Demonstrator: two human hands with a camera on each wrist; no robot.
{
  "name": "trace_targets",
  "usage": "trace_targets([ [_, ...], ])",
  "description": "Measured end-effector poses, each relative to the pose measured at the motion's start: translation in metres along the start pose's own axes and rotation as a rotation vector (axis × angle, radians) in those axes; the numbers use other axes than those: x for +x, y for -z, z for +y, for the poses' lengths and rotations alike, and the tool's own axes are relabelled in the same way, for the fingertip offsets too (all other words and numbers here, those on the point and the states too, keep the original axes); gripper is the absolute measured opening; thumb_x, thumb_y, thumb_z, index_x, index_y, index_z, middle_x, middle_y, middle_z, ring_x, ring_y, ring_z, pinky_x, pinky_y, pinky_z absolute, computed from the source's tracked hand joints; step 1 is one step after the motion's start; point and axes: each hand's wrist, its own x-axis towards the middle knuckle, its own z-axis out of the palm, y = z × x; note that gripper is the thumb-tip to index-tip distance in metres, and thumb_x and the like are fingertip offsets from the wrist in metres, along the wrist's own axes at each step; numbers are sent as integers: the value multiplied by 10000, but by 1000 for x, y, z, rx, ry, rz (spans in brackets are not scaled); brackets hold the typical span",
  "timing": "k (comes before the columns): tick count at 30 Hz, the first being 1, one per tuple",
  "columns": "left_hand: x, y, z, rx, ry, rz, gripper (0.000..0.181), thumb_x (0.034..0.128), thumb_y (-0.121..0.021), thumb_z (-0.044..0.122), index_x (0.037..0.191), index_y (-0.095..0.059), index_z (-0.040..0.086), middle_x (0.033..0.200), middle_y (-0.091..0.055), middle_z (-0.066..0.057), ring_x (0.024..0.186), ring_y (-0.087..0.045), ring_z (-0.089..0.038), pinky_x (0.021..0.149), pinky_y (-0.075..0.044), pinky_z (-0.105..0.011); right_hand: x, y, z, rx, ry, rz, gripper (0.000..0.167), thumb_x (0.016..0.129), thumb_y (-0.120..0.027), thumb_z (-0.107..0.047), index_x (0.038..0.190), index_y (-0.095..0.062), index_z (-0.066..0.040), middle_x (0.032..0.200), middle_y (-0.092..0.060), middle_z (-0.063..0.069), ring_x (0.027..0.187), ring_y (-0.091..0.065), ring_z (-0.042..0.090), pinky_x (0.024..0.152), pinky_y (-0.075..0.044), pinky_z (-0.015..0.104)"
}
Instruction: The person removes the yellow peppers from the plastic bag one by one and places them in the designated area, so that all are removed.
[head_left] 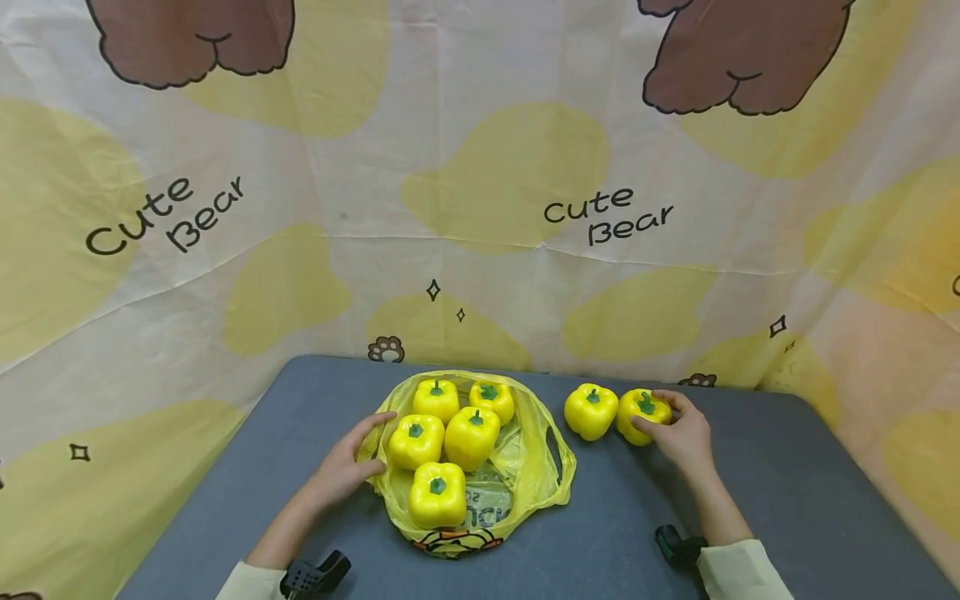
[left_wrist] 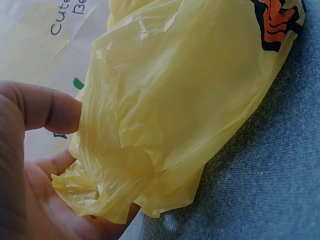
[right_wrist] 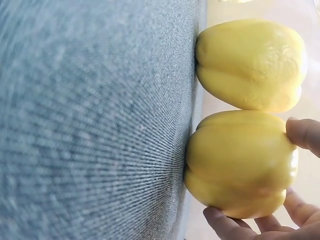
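A thin yellow plastic bag (head_left: pixel 536 492) lies opened out on the table, with several yellow bell peppers (head_left: pixel 437 495) standing inside it, green stems up. My left hand (head_left: pixel 348 467) holds the bag's left edge; in the left wrist view its thumb (left_wrist: pixel 62 112) touches the crumpled plastic and other fingers pass behind it. To the right of the bag, my right hand (head_left: pixel 684 433) grips a yellow bell pepper (head_left: pixel 639 427) between thumb and fingers. The right wrist view shows that pepper (right_wrist: pixel 240 160) upright at the table surface, fingers around its side.
Another yellow bell pepper (head_left: pixel 591 412) stands just left of the gripped one, close against it. Both are near the back edge of the grey table (head_left: pixel 795 483). A printed cloth (head_left: pixel 480 200) hangs behind the table.
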Motion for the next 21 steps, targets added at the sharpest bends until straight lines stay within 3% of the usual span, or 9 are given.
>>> trace_targets([
  [7,-1,0,0,0,0,1,684,741,-643,80,1399,-466,135,1503,-377,-209,1352,-345,-393,1011,-334,-574,-2,0,-1,-23,1,-12,617,800,-750,-250,1326,-523,-19,1327,-534,245,1064,-556,359,743,-442,272],
  [21,-1,0,-1,-8,-12,4,683,739,-639,75,1397,-464,127,1498,-379,-216,1345,-350,-396,1015,-324,-579,-3,-1,-3,-35,32,-24,629,810,-730,-253,1338,-500,-1,1339,-508,265,1122,-524,394,887,-456,460],
])
